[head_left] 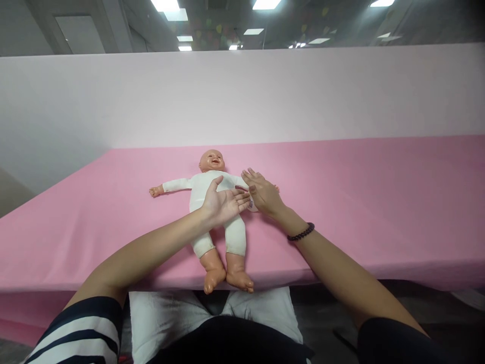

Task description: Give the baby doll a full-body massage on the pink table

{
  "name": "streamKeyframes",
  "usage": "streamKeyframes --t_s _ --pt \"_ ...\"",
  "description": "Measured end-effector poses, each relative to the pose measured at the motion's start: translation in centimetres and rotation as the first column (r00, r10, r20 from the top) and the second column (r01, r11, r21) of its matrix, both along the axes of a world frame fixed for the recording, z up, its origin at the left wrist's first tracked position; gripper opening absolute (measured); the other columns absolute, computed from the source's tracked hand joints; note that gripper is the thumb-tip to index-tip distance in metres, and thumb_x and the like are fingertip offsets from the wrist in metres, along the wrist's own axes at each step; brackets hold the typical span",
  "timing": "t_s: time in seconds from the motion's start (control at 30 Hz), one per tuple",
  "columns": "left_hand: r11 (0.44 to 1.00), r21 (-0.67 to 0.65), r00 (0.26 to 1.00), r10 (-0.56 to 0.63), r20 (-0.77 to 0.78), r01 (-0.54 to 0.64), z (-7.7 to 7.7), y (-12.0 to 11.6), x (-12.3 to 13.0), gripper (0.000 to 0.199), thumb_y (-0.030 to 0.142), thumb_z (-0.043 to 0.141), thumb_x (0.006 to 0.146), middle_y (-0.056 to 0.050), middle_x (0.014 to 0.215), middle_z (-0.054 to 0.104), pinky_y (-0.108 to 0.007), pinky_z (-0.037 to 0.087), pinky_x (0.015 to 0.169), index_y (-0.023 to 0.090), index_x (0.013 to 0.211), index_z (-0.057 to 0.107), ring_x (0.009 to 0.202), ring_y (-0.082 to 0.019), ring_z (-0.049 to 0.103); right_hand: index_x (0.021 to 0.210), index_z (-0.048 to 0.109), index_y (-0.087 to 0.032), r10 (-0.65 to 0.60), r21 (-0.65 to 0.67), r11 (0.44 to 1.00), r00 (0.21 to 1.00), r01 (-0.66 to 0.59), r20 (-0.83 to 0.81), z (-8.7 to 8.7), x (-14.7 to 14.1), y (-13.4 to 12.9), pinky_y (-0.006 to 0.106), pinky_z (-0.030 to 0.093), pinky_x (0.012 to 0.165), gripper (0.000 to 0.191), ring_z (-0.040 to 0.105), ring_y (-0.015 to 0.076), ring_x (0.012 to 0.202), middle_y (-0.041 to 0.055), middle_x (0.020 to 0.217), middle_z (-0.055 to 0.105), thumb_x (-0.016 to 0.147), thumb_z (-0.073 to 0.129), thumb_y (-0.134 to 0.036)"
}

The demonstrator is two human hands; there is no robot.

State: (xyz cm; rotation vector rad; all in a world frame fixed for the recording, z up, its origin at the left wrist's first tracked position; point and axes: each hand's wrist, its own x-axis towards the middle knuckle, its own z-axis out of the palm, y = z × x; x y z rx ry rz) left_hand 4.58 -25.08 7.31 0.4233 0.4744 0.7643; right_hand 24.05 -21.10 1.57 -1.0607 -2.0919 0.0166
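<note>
A baby doll (pixel 235 236) with a white cloth body lies face up on the pink-covered table (pixel 364 202), its feet at the front edge. Over the doll's belly my left hand (pixel 225 203) is held palm up, fingers stretched to the right and holding nothing. My right hand (pixel 263 192) is just to the right, fingers extended and palm turned down, near the doll's arm. Partly hidden below my right hand is a small white round object (pixel 253 206) with dark marks; whether the hand touches it is unclear.
Behind the table stands a white partition (pixel 242 96), with glass and ceiling lights above it. A dark beaded bracelet (pixel 301 232) circles my right wrist. My legs in white trousers (pixel 166 321) are below the table's front edge.
</note>
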Motion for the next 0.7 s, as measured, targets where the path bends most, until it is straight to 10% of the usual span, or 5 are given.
streamKeyframes --t_s 0.7 --pt "0.999 -0.014 1.000 0.031 0.003 -0.031 0.7 -0.1 -0.2 0.093 0.053 0.039 0.090 -0.029 0.162 0.041 -0.053 0.053 0.111 0.001 0.164 0.023 0.151 -0.037 0.046 0.139 0.066 -0.020 0.030 0.012 1.000 0.984 -0.028 -0.177 -1.0 0.4 0.3 0.060 0.041 0.122 0.081 0.055 0.0335 0.143 0.0160 0.148 0.063 0.103 0.017 -0.074"
